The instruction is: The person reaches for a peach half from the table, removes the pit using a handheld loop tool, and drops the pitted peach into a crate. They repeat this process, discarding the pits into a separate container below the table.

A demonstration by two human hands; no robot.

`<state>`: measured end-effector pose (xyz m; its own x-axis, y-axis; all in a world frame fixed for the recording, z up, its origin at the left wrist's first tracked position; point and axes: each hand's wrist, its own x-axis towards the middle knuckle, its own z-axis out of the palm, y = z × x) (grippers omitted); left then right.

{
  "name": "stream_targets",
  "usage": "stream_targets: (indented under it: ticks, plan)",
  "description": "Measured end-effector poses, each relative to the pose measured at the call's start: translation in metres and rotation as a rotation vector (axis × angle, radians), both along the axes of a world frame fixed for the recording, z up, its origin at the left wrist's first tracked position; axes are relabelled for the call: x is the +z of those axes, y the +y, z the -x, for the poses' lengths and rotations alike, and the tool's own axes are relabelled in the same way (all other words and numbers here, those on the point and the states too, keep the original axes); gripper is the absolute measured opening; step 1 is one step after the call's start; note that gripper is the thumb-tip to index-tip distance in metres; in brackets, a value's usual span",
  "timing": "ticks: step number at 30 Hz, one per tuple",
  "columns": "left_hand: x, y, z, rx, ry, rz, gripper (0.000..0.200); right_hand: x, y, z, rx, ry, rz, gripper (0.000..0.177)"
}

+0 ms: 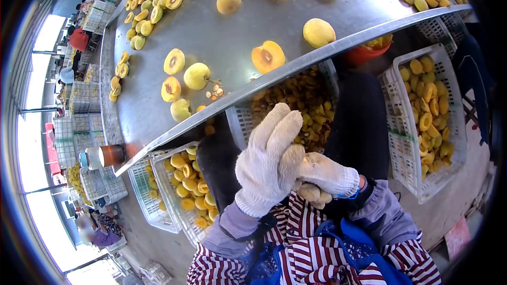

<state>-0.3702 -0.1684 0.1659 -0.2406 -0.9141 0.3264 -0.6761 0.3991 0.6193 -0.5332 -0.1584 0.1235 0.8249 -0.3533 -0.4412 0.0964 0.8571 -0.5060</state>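
Both of my hands wear off-white knitted gloves and meet above my lap. My left hand [269, 158] is raised with its fingers stretched upward, the palm side turned toward my right hand. Curled fingers of my right hand [327, 174] press on the left glove near its thumb and palm; the exact hold is partly hidden. Neither hand holds fruit. Just beyond them, under the table edge, a white crate [240, 126] contains yellow-brown fruit pieces. On the metal table [232, 37] lie cut and whole yellow fruits that look like peaches, including a half [268, 57] and a rounded one [196, 76].
A crate of fruit halves [417, 179] stands at my right, another [177, 195] at my left. An orange-red container [364, 53] is under the table. Small pit fragments [215, 93] lie near the metal rim. Stacked crates [87, 89] and other people [100, 229] appear farther left.
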Motion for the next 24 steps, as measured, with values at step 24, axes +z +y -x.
stream_targets:
  ticks: [24]
  plan:
    - [0.004,-0.027,-0.005,-0.283,0.159,0.006,0.033,-0.063,0.035,-0.022,0.059,-1.088,-0.715,0.058]
